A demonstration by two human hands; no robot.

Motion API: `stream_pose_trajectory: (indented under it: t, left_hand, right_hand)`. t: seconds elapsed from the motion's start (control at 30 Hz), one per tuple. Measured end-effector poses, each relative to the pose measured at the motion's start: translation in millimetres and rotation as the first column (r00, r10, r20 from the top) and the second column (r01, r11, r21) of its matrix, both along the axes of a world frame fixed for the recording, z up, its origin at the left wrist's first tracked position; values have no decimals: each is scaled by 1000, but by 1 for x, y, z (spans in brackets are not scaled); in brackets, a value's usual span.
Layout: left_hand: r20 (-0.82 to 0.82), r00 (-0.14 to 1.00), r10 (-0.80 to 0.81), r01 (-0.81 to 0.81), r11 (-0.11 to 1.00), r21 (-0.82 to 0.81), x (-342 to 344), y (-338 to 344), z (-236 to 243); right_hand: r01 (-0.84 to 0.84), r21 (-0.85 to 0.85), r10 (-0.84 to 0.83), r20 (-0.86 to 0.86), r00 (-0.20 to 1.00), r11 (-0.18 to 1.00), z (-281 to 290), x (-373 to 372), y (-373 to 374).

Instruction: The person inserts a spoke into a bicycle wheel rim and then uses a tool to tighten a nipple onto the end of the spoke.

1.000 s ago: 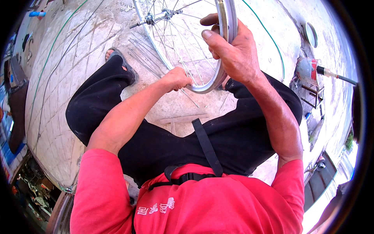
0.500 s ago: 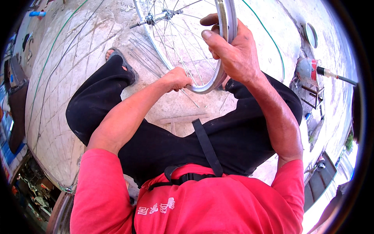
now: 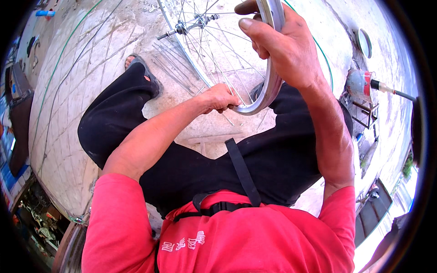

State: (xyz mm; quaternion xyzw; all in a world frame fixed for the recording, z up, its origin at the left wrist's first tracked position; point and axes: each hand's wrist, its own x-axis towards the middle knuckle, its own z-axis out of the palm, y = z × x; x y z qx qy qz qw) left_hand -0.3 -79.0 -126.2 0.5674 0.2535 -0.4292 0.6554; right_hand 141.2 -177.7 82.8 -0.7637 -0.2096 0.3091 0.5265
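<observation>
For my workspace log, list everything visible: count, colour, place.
Bicycle wheel: one, silver, between hands
Loose spokes: several, grey, left of wheel
Hose or cord: two stretches, green, left and right
Cable: one, dark, left
Basin: one, pale, upper right
Container: one, red-grey, right
Stand: one, dark, below container
Clutter: uncountable, mixed, lower left
Strap: one, black, lap
Sandals: two, dark, feet
Shirt: one, red, bottom
Trousers: one pair, black, centre
Left hand: one, bare, touching wheel
Right hand: one, bare, gripping wheel

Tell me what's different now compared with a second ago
The wheel has shifted right and slightly down in the picture. The left hand has moved right with it; the right hand, right and a little up. Nothing was visibly let go: the right hand still grips the rim. The red-and-grey container stayed put.
</observation>
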Motion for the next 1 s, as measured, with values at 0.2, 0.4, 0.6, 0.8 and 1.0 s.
stream_pose_trajectory:
  t: [0.2, 0.4, 0.6, 0.8, 1.0]
  left_hand:
    - [37, 997, 70, -68, 996, -49, 1, 3, 2]
    - [79, 997, 26, -20, 997, -77, 0, 13, 3]
    - [50, 999, -15, 10, 996, 89, 0, 11, 9]
    - [43, 998, 47, -49, 998, 26, 0, 6, 7]
    - [65, 996, 61, -58, 998, -34, -3, 8, 7]
  right_hand:
    - [-65, -27, 66, 39, 997, 998, 10, 9, 17]
    - [-41, -29, 41, 3, 999, 999, 8, 13, 16]
    - [-85, 103, 87, -13, 996, 991, 3, 11, 15]
    - [-63, -17, 64, 7, 998, 998, 2, 10, 16]
    - [-77, 36, 76, 33, 997, 996, 5, 10, 17]
